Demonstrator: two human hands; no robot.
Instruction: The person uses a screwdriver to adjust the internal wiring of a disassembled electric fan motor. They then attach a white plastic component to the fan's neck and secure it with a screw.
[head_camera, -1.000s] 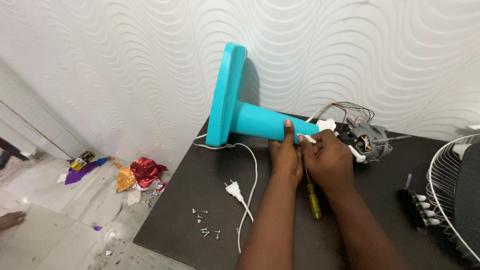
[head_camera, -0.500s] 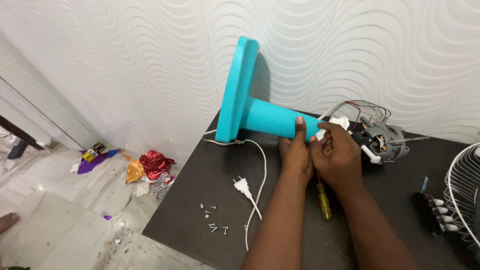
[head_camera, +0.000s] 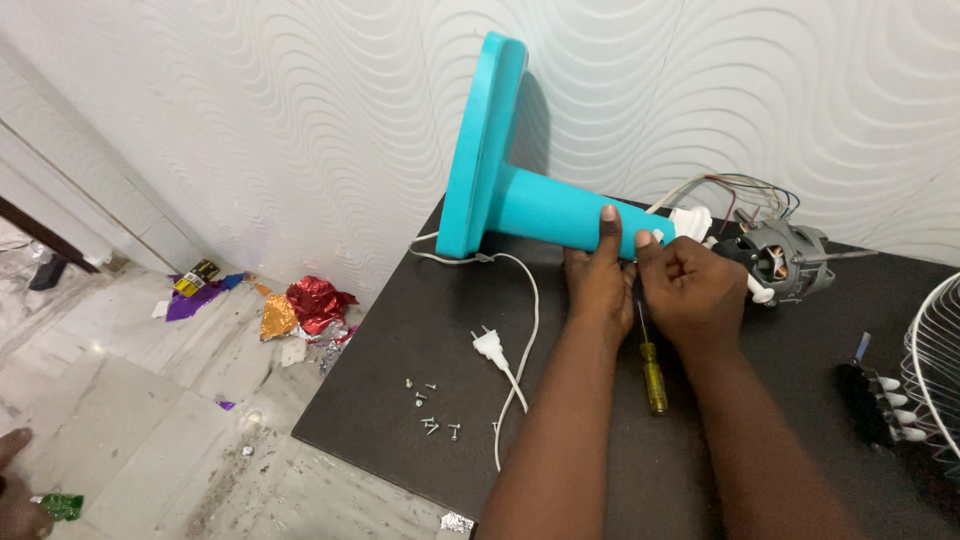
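You are steadying the turquoise fan stand (head_camera: 540, 205), lying on its side at the far edge of the dark desk (head_camera: 400, 400), round base toward the wall. Your left hand (head_camera: 598, 275) is wrapping the column, thumb pressed along the top, fingers curled underneath. Your right hand (head_camera: 690, 285) is closing in a loose fist at the white neck joint (head_camera: 690, 222); I cannot tell what its fingers are pinching. The motor (head_camera: 785, 260) is sitting just right of it, coloured wires looping above.

Advice: be keeping the column pinned flat, the wires slack, and the yellow screwdriver (head_camera: 650, 365) and loose screws (head_camera: 430, 410) within near reach.
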